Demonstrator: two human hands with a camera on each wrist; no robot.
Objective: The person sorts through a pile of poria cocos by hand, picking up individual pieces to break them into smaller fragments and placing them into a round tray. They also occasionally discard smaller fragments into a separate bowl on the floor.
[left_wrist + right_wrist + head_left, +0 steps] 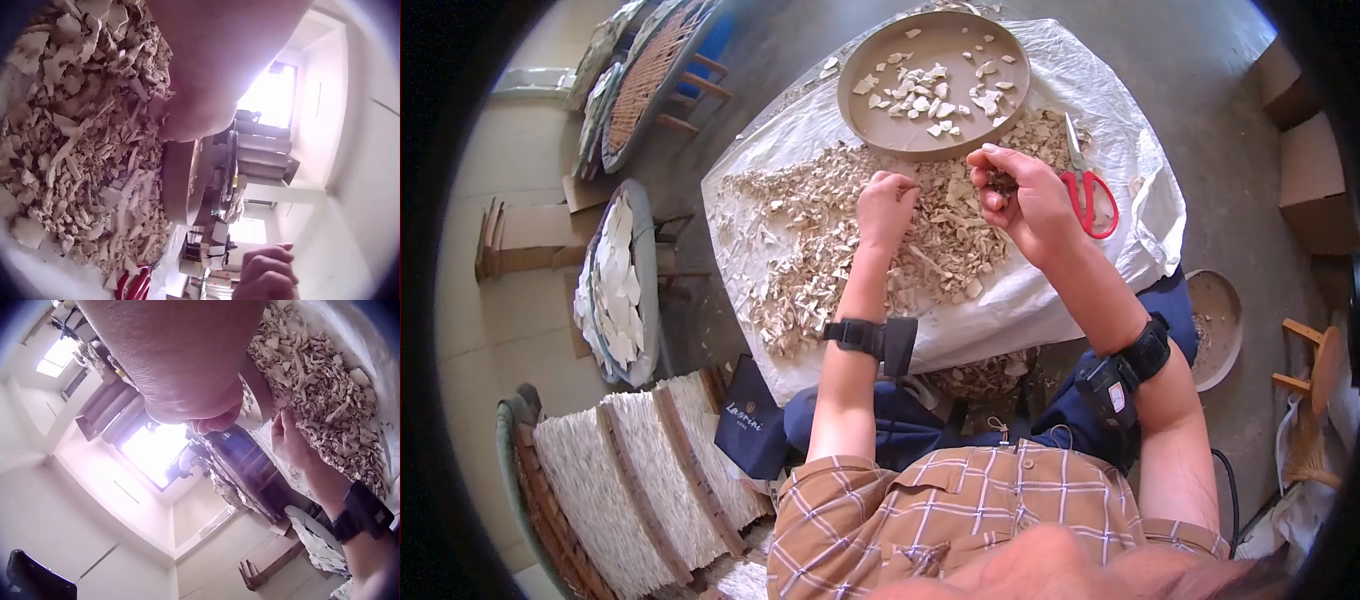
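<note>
A broad pile of dry, pale brown flakes and chips point(820, 220) is spread over a white cloth point(745, 180). My left hand point(887, 212) is over the middle of this pile, thumb and fingers curled together at the tips; no piece plainly shows between them. To its right, my right hand point(1030, 200) is raised with curled fingers and holds a small clump of darker brown flakes point(1000, 183) against the palm. Beyond both hands stands a round, shallow tray point(855, 120) with larger pale pieces point(925, 95) in it. Red-handled scissors point(1090, 205) lie beside the right hand.
Another round tray point(1218, 340) is on the floor at the right, near a small wooden stool point(1315, 365). Racks of white sheets point(615, 290) stand at the left. Cardboard boxes point(1315, 180) are at the far right. A dark blue bag point(752, 420) lies by the left knee.
</note>
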